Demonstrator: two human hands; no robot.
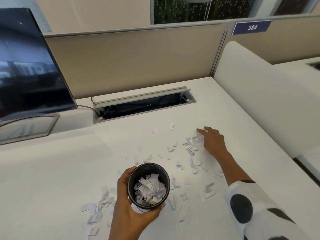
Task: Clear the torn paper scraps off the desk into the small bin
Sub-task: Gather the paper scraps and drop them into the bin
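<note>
A small black round bin [136,174] stands upright on the white desk [52,167], partly filled with white paper scraps. My left hand [127,203] is wrapped around its near side. Several torn white paper scraps [188,153] lie spread over the desk around and beyond the bin, with more at the front left. My right hand [212,140] reaches out to the far right of the scraps, palm down, fingers curled over a small heap of scraps [197,138] and touching them.
A monitor [26,66] on a grey stand sits at the back left. An open cable hatch [143,104] with wires is set into the desk behind the scraps. A beige partition [129,58] backs the desk; a white rounded divider [259,94] bounds the right.
</note>
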